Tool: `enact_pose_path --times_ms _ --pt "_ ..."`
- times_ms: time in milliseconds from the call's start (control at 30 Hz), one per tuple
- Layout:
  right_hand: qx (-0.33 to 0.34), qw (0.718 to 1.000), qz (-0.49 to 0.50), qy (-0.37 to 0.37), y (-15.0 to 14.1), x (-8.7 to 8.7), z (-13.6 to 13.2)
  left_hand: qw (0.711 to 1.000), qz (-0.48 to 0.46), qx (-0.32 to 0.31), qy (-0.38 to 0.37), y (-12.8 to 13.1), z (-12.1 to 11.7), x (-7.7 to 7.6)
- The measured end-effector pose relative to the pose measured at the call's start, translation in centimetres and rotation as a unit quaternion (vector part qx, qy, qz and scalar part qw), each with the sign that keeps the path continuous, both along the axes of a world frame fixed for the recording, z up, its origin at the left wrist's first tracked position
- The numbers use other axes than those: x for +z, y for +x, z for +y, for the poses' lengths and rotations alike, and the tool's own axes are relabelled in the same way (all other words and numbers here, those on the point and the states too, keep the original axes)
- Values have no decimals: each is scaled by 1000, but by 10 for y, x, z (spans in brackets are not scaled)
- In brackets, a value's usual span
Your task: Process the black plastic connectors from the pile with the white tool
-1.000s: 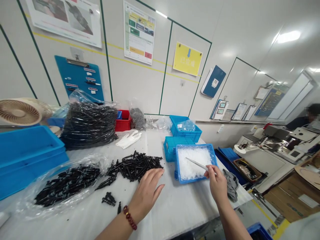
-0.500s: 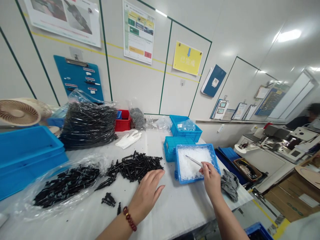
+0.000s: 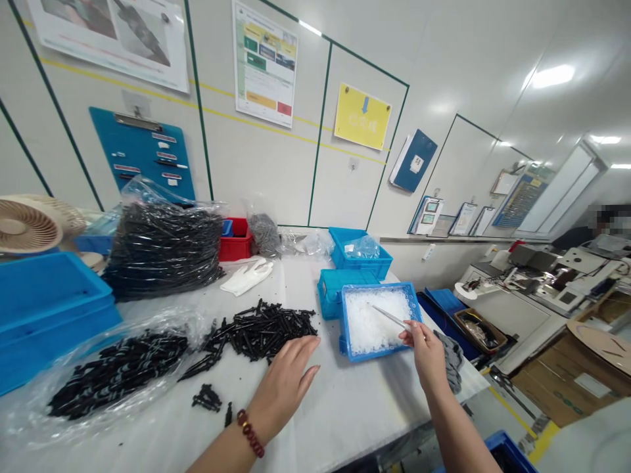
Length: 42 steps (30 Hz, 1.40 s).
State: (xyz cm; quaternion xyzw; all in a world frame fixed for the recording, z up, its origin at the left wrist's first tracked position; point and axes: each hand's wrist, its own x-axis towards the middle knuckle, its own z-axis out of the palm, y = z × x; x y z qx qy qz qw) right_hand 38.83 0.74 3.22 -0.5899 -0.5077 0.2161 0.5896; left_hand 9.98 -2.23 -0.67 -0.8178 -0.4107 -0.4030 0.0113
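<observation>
My right hand [image 3: 424,351] grips slim metal tweezers [image 3: 389,316]. Their tip points left over a blue bin [image 3: 378,355] filled with small whitish, translucent pieces [image 3: 365,332]. Whether the tip touches a piece I cannot tell. Fingers stretched out, my left hand [image 3: 286,378] hovers or rests at the near right edge of a pile of black rod-like parts [image 3: 266,328]. Nothing shows in its grasp. A small cluster of the same black parts [image 3: 207,398] lies on the white table, left of my wrist with its bead bracelet.
Left of the pile lies an open plastic bag of black parts [image 3: 118,371], near stacked blue bins [image 3: 49,315]. Behind are a large full bag [image 3: 162,246], a white glove [image 3: 246,276] and a red bin [image 3: 234,246]. A grey glove [image 3: 452,361] lies right of the bin.
My right hand and the tweezers have shifted right relative to the blue bin. My left hand keeps nearly the same pose. The whole view has turned slightly.
</observation>
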Motion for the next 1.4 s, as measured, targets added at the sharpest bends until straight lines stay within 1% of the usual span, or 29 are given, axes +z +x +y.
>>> enact_pose_path --times_ms 233,533,733,933,1067,1167,1267,1400 --pt "12 999 -50 9 -5 5 -6 1000 -2 6 -2 -1 0 1" --pt "38 993 -113 24 -26 14 6 1000 14 9 4 0 1 -1" --pt "13 985 -173 8 -31 15 9 1000 19 8 5 0 0 -1" --pt "-2 982 -191 -7 -36 16 10 999 30 9 8 0 0 -2" --pt "1 987 -159 -9 -46 13 20 999 38 11 13 1 1 -3" --pt "19 995 -97 -8 -45 10 27 999 40 15 13 0 1 -4" --pt "33 999 -18 -14 -35 8 28 999 42 16 15 0 2 -4" --pt "41 996 66 -32 -18 6 20 999 38 15 20 0 2 -6"
